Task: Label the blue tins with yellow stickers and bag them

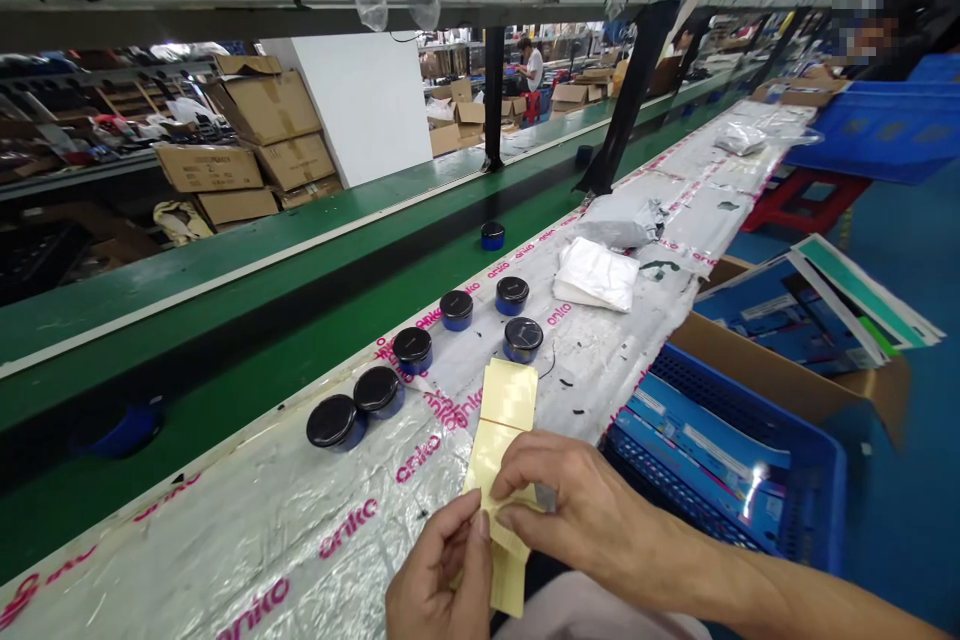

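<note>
A yellow strip of label sheets (pixel 504 445) runs from the plastic-covered bench down between my two hands. My left hand (pixel 448 570) pinches its lower part between thumb and fingers. From the right, my right hand (pixel 559 495) reaches over the strip with its fingertips pressed together on the yellow surface. Whether a single label is peeled up there is too small to tell. Beyond the strip stand several small round jars with black lids and blue bodies, the nearest one (pixel 523 338) close to the strip's far end. Another jar (pixel 335 422) is farther left.
A green conveyor belt (pixel 420 270) passes behind the bench and carries another jar (pixel 492 236). White folded sheets (pixel 596 273) lie on the bench. At the right are a blue basket (pixel 829 480) of printed packaging, a cardboard box (pixel 795 360) and a red stool (pixel 810 205).
</note>
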Motion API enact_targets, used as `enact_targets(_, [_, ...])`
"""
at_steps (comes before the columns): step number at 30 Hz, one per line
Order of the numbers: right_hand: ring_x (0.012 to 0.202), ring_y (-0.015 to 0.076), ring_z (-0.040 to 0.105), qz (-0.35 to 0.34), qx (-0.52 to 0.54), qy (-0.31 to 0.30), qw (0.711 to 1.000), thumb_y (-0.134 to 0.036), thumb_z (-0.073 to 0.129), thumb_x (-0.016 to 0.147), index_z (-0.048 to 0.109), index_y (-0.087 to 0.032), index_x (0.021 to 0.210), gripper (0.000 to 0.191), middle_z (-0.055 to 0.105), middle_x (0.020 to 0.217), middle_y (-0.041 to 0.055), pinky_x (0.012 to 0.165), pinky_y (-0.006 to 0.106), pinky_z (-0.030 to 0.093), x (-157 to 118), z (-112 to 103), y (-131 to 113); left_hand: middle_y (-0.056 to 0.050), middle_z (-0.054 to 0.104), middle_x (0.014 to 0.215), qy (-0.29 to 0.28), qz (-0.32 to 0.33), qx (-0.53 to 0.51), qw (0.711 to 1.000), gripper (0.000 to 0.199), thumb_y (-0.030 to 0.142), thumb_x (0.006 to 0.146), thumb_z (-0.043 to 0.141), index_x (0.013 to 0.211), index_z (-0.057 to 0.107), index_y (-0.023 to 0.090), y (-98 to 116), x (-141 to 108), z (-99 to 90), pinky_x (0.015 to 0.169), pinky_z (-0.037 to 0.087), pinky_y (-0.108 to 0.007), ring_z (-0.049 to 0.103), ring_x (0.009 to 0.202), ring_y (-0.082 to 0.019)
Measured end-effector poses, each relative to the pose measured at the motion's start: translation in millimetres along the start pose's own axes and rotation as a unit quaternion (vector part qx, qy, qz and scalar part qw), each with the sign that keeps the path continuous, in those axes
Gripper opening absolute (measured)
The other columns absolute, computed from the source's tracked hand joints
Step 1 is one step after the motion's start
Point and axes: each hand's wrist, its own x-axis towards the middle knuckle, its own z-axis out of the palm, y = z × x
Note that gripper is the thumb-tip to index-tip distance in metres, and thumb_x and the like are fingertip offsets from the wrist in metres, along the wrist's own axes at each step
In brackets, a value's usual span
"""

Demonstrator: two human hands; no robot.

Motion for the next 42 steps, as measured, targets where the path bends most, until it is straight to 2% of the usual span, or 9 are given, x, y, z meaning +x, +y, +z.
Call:
enact_targets(6, [0.078, 0.0129, 0.058, -0.022, -0.034, -0.003, 0.999, -0.010, 0.065, 0.083, 0.066, -0.019, 0.078, 0.011, 0.063, 0.081, -0.0026, 0.073, 0.025, 0.044, 1, 4, -1, -0.005, 0.079, 0.078, 0.007, 0.006, 0.008, 1.000, 0.043, 0.056, 0.064, 0.086, 0.086, 0.079, 0.019, 2, -1, 2.1, 0.063, 0.060, -0.018, 0.075, 0.069, -0.019])
enact_targets(14, [0.084, 0.0152, 0.059, -0.089, -0.074, 0.016, 0.993, -0.015, 0.061, 0.091, 0.061, -0.019, 0.082, 0.010, 0.063, 0.084, -0.0003, 0.080, 0.028, 0.044, -5, 11, 11, -0.008, 0.078, 0.077, 0.014, -0.015, -0.022, 1.000, 0.046, 0.056, 0.063, 0.087, 0.083, 0.077, 0.017, 9, 0, 6.2, 0.060, 0.062, -0.025, 0.074, 0.066, -0.022])
enact_targets(19, [0.085, 0.0151, 0.060, -0.085, -0.069, 0.018, 0.994, -0.017, 0.062, 0.094, 0.065, -0.019, 0.087, 0.008, 0.065, 0.087, 0.0001, 0.080, 0.028, 0.045, -6, 10, 16, -0.007, 0.078, 0.077, 0.005, -0.031, -0.036, 0.999, 0.045, 0.054, 0.063, 0.088, 0.085, 0.077, 0.016, 9, 1, 4.9, 0.061, 0.061, -0.024, 0.074, 0.067, -0.021])
enact_targets(23, [0.089, 0.0159, 0.063, -0.072, -0.069, -0.009, 0.995, -0.021, 0.064, 0.095, 0.071, -0.020, 0.094, 0.007, 0.068, 0.092, 0.0009, 0.082, 0.028, 0.046, -4, 8, 12, -0.006, 0.078, 0.078, 0.001, -0.045, -0.042, 0.998, 0.047, 0.054, 0.061, 0.089, 0.085, 0.076, 0.016, 6, 0, 4.8, 0.063, 0.061, -0.023, 0.073, 0.067, -0.020])
enact_targets(32, [0.077, 0.0130, 0.062, 0.002, -0.029, -0.045, 0.999, -0.009, 0.066, 0.080, 0.071, -0.020, 0.080, 0.012, 0.069, 0.082, -0.0024, 0.071, 0.024, 0.045, 2, 2, -1, -0.007, 0.078, 0.079, -0.015, -0.027, -0.019, 0.999, 0.043, 0.054, 0.061, 0.089, 0.082, 0.077, 0.018, 3, -1, 0.3, 0.062, 0.059, -0.021, 0.074, 0.069, -0.020])
enact_targets(38, [0.076, 0.0128, 0.062, -0.007, -0.024, -0.025, 0.999, -0.007, 0.066, 0.079, 0.069, -0.018, 0.077, 0.012, 0.067, 0.080, -0.0019, 0.071, 0.024, 0.045, 2, 3, -2, -0.008, 0.077, 0.075, -0.004, -0.023, -0.017, 1.000, 0.047, 0.057, 0.061, 0.088, 0.081, 0.076, 0.017, 7, 0, 1.2, 0.060, 0.062, -0.026, 0.074, 0.066, -0.022])
enact_targets(42, [0.080, 0.0142, 0.064, -0.006, -0.022, -0.025, 0.999, -0.015, 0.069, 0.085, 0.074, -0.020, 0.087, 0.008, 0.070, 0.087, -0.0003, 0.073, 0.025, 0.047, 1, 3, 4, -0.008, 0.077, 0.074, 0.007, -0.033, -0.028, 0.999, 0.049, 0.058, 0.060, 0.088, 0.082, 0.076, 0.016, 7, 0, 2.8, 0.059, 0.061, -0.025, 0.072, 0.063, -0.021])
